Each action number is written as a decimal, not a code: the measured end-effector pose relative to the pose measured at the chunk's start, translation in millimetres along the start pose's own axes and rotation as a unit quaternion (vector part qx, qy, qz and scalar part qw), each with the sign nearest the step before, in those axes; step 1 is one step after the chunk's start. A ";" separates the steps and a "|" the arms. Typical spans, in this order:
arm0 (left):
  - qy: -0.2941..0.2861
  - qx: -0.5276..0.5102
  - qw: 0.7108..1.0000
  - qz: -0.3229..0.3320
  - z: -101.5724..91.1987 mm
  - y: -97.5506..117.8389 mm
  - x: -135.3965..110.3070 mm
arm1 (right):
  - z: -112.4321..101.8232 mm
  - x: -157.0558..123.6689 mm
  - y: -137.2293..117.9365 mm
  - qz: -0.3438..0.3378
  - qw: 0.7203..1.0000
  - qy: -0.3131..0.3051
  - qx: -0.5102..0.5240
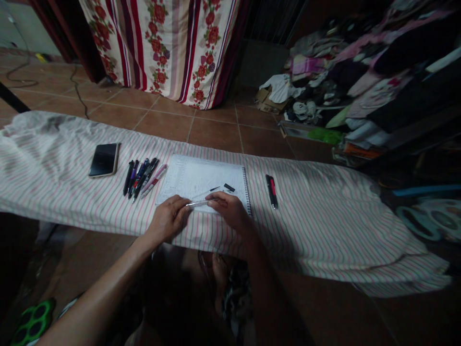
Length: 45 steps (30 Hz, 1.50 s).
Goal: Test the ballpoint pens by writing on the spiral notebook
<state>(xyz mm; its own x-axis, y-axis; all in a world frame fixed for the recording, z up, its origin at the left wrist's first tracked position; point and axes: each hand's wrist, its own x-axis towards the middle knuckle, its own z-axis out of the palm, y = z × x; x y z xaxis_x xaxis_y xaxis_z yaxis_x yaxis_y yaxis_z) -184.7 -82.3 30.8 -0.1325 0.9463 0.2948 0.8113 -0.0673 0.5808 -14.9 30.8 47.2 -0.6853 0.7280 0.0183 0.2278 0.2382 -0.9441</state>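
Note:
My left hand and my right hand meet at the near edge of a spiral notebook. Both are closed on a clear pen barrel held level between them. A thin pen refill and a small black cap lie on the notebook page just beyond my fingers. The notebook rests on a board covered with striped cloth.
A row of several pens lies left of the notebook, with a dark phone further left. One black and red pen lies to the right. Beyond are a tiled floor, a flowered curtain and a heap of clothes.

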 end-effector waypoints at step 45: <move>0.051 -0.020 0.998 0.012 2.8 0.0 -0.8 | 10.0 -2.8 -1.1 -0.040 0.995 0.047 -0.083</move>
<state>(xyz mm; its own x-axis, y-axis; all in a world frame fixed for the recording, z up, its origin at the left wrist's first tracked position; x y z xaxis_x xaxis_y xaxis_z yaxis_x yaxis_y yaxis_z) -183.0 -82.2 28.4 -0.1722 0.9077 0.3827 0.7919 -0.1034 0.6018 -20.1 22.0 44.9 -0.6402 0.7571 0.1300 0.2905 0.3953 -0.8714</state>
